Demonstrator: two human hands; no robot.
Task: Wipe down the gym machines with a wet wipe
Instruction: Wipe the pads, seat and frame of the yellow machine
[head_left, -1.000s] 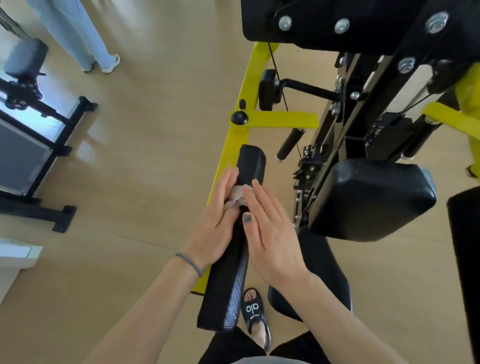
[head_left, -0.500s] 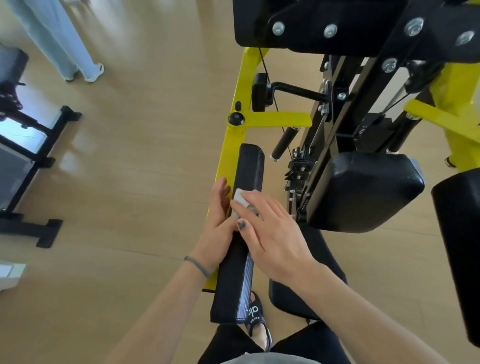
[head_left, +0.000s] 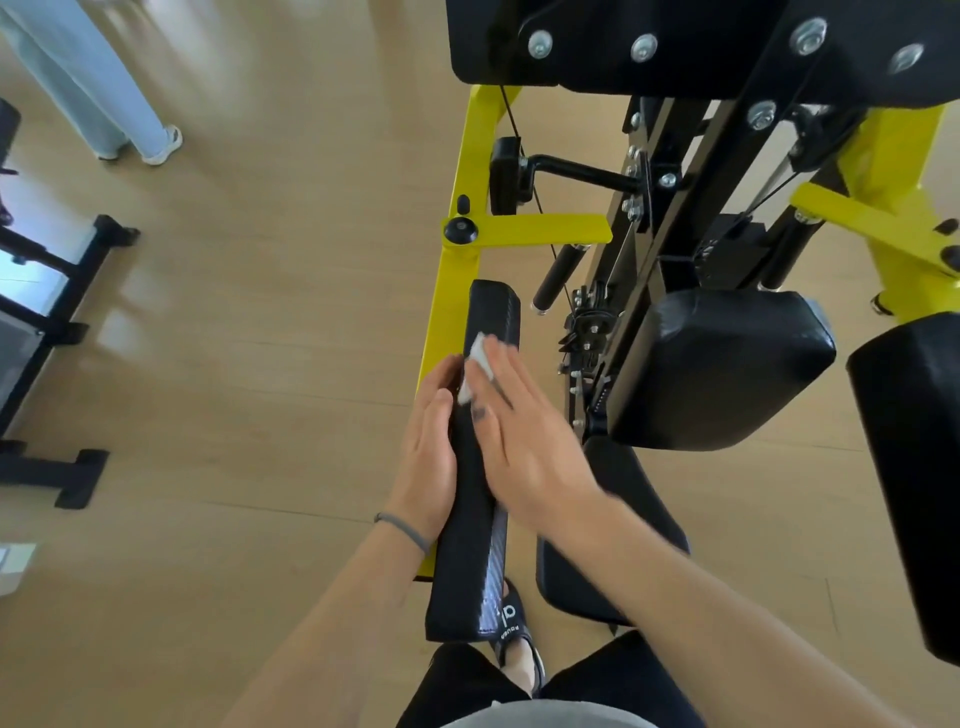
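We count two hands, one wipe, one long pad. Left hand (head_left: 434, 441), fingers straight, rests flat against the pad (head_left: 480, 467) at its 9 o'clock side. Right hand (head_left: 524, 431), fingers straight, presses the wipe (head_left: 479, 361) onto the pad top.

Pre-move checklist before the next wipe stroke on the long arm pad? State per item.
1. Wet wipe lies on the long arm pad: ok.
2. Right hand presses the wipe with straight fingers: ok.
3. Left hand rests flat against the pad's left side: ok.
4. Far end of the pad ahead of the wipe is free of obstacles: ok.
5. Wipe is damp enough: cannot tell.
6. Near end of the pad already wiped: cannot tell.
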